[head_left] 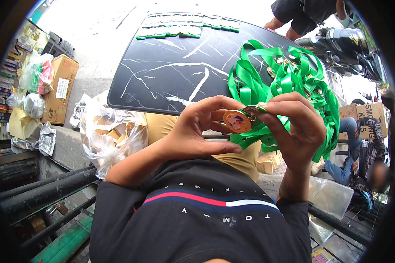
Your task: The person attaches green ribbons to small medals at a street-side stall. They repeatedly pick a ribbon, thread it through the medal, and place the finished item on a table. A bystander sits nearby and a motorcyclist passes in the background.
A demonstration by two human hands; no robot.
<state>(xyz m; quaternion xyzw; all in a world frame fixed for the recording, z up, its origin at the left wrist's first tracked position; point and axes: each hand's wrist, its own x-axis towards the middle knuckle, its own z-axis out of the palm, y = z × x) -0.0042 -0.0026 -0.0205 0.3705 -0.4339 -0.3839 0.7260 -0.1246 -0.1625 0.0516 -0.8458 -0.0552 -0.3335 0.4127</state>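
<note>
Sits outdoors by pale paving (pixel 101 39), with a motorcycle (pixel 346 46) parked beyond at right, at a black table (pixel 162 72) veined white like marble. Has green ribbons (pixel 287 83) heaped over its right side, a cardboard box (pixel 59 105) and a filled clear bag (pixel 114 138) off left, white-and-green pieces (pixel 180 24) lined along its far edge. Touches with half-open left hand (pixel 197 127), and pinches by its top in right hand (pixel 300 120), a round gold medal (pixel 237 122) near the black table's close edge.
</note>
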